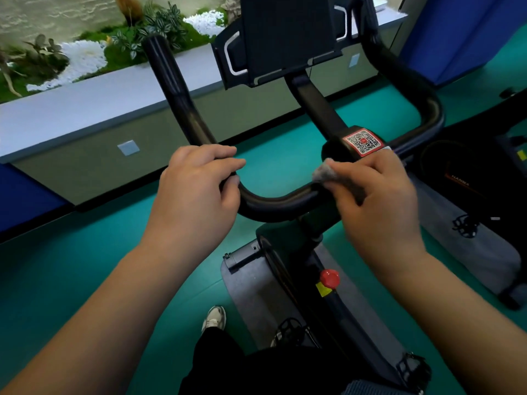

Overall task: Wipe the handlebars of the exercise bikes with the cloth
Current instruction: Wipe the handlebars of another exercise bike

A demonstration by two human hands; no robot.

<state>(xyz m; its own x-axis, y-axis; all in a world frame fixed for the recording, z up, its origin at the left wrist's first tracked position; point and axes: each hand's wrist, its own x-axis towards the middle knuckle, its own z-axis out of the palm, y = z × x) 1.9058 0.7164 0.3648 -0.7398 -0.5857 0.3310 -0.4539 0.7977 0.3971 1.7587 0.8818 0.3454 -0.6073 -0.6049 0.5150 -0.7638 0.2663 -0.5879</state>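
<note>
My left hand (196, 183) wraps its fingers round the handlebar (273, 202) at its left bend; my right hand (376, 195) pinches the grey cloth (323, 172) against the bar near the QR label (362, 141).

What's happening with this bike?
A person is cleaning a black exercise-bike handlebar. The left hand grips the bar at its left bend, steadying it. The right hand presses a small grey cloth against the bar near the red-bordered QR sticker. The tall side grips are not being touched.
</note>
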